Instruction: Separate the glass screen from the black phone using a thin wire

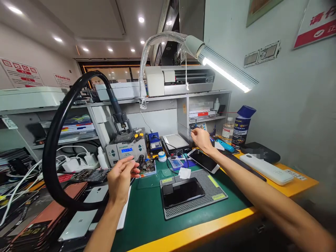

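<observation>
My left hand (121,176) is raised over the left part of the green mat (141,224), its thumb and fingers pinched together. What they hold, if anything, cannot be made out. Just right of it lies a thin clear film (151,182). My right hand (201,139) reaches to the back with its fingers closed, beside a clear upright sheet (184,130); whether it grips that sheet is unclear. Between my arms, a black smartphone (183,193) lies on a grey perforated pad (207,196). A small white wipe (184,173) rests at the pad's back edge.
A rework station (127,150) with a thick black hose (49,150) stands left. Phones and casings (78,210) are piled there. A white-framed phone (203,160), a spray can (240,129), a bottle (228,130) and a white power bank (265,169) lie right. A lamp (228,66) hangs above.
</observation>
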`<state>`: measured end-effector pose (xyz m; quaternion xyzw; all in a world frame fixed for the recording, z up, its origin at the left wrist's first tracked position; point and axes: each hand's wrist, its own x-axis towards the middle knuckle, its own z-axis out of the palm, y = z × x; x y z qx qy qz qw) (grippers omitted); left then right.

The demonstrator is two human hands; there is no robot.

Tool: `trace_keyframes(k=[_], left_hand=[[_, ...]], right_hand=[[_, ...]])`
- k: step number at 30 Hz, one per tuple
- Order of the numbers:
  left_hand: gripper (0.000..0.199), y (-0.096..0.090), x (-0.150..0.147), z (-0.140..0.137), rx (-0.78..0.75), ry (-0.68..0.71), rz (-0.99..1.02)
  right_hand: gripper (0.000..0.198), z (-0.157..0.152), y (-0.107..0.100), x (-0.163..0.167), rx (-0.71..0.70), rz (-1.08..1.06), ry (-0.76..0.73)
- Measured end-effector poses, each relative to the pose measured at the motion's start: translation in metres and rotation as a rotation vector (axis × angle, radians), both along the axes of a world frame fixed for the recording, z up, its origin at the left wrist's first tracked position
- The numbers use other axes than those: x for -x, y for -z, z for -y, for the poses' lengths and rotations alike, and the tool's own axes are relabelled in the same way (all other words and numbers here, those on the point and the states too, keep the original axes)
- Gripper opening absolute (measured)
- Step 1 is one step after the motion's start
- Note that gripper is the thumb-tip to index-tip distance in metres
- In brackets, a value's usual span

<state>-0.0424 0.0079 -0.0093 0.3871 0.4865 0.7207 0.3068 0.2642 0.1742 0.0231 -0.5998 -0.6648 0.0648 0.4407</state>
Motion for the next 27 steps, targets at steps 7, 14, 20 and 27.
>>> trace_keyframes(k=[7,14,20,27], left_hand=[[0.041,0.002,0.002,-0.002,-0.016,-0.005,-0.002],[0.040,0.004,0.003,-0.002,-0.020,0.025,-0.018],[0.041,0.004,0.000,-0.001,-0.012,0.044,-0.050],[0.034,0.006,-0.001,-0.002,0.032,0.081,-0.144]], right_hand=[[0.034,-0.013,0.010,0.011,0.059,0.241,0.140],[0.035,-0.016,0.018,0.015,0.137,0.374,0.199],[0.034,-0.018,0.024,0.016,0.203,0.433,0.236],[0.034,-0.017,0.025,0.017,0.254,0.450,0.257]])
